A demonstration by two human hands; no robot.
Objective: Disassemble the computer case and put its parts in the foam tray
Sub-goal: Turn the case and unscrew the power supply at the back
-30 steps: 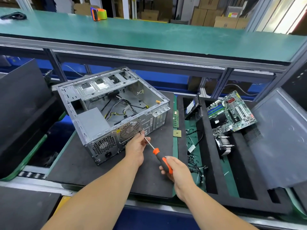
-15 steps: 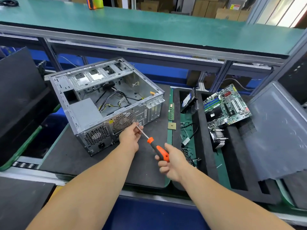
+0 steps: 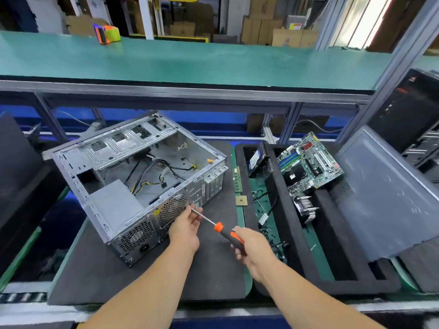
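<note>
Right hand (image 3: 249, 245) clenched around screwdriver (image 3: 225, 231) handle, left hand (image 3: 186, 225) pinching its shaft beside computer case (image 3: 140, 186)

The computer case (image 3: 140, 184) lies on its side on a mat (image 3: 147, 276) at the left of the counter (image 3: 28, 293). The foam tray (image 3: 297, 245) sits just right of the mat. In the tray's far end lean a hard drive (image 3: 255, 160) and, to its right, a motherboard (image 3: 308, 162), with a heatsink (image 3: 306, 208) nearer. A memory stick (image 3: 237, 179) and a chip (image 3: 241, 200) lie between case and tray. A shelf (image 3: 190, 65) runs behind, above the counter.
</note>
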